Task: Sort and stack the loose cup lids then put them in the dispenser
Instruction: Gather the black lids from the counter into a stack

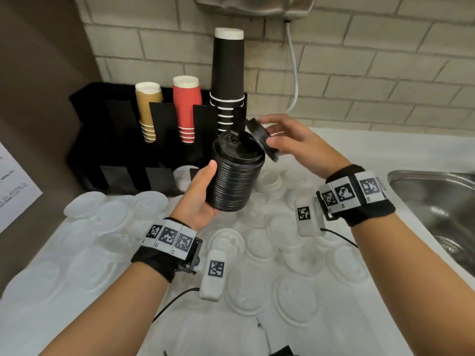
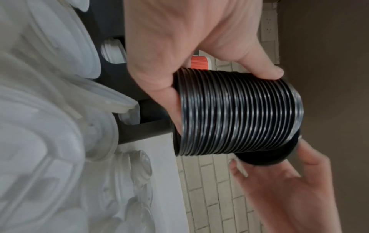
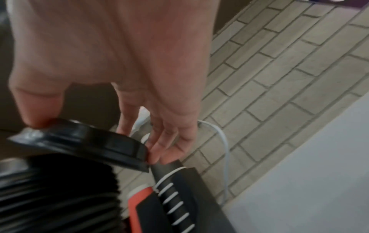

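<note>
My left hand (image 1: 203,199) grips a tall stack of black cup lids (image 1: 235,173), thumb on one side and fingers under it; the left wrist view shows the ribbed stack (image 2: 237,113) across the palm. My right hand (image 1: 285,142) pinches a single black lid (image 1: 261,138) by its rim, tilted on edge just right of the stack's top. In the right wrist view that lid (image 3: 83,141) hangs above the stack (image 3: 55,195). The black dispenser (image 1: 108,140) stands behind, against the wall. Many loose white lids (image 1: 257,258) cover the counter below both hands.
Brown (image 1: 149,111), red (image 1: 186,109) and black (image 1: 227,75) cup stacks stand upside down in the dispenser's upper slots. A steel sink (image 1: 437,206) lies at the right. A white cable (image 1: 295,73) runs down the brick wall. A brown panel bounds the left side.
</note>
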The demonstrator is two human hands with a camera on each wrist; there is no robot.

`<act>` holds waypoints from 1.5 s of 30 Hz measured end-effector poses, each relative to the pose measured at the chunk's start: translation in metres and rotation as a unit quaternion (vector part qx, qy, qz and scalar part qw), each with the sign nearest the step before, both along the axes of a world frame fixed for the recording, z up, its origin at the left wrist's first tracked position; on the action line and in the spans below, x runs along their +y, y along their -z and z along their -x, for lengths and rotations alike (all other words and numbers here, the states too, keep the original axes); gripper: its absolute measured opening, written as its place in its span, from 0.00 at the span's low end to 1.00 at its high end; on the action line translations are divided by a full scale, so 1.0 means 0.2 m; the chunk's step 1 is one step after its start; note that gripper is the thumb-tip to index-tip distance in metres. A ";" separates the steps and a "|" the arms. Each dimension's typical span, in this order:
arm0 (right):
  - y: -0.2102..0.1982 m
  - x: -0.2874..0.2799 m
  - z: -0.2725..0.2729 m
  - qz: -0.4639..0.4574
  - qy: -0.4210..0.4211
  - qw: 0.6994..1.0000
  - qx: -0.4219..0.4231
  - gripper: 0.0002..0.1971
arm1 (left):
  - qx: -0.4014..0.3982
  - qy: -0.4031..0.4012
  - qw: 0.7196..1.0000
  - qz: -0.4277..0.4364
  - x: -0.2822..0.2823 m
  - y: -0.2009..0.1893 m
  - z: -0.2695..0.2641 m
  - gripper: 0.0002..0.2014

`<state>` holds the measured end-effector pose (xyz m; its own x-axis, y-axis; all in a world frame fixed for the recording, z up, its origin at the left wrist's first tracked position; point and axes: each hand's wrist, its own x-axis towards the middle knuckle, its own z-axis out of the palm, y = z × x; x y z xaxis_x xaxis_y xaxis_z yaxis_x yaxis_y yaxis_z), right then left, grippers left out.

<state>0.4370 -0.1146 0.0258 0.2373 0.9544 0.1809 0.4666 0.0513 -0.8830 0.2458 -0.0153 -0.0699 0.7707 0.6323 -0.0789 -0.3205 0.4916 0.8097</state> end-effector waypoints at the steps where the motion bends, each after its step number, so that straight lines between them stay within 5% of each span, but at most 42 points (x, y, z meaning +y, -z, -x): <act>1: -0.01 -0.01 0.03 -0.001 -0.016 1.000 -0.014 0.23 | 0.005 0.001 1.000 -0.002 -0.02 0.00 0.00 0.36; 14: -0.07 -0.04 0.19 -0.014 -0.044 0.975 -0.217 0.22 | 0.021 -0.038 0.999 -0.002 -0.11 -0.03 0.07 0.37; 40: -0.15 0.02 0.27 0.008 -0.150 0.938 -0.313 0.27 | 0.022 -0.136 0.990 -0.010 -0.22 -0.04 0.17 0.35; 45: -0.19 0.10 0.33 -0.029 -0.151 0.947 -0.283 0.22 | -0.051 -0.102 0.993 -0.002 -0.19 -0.05 0.25 0.38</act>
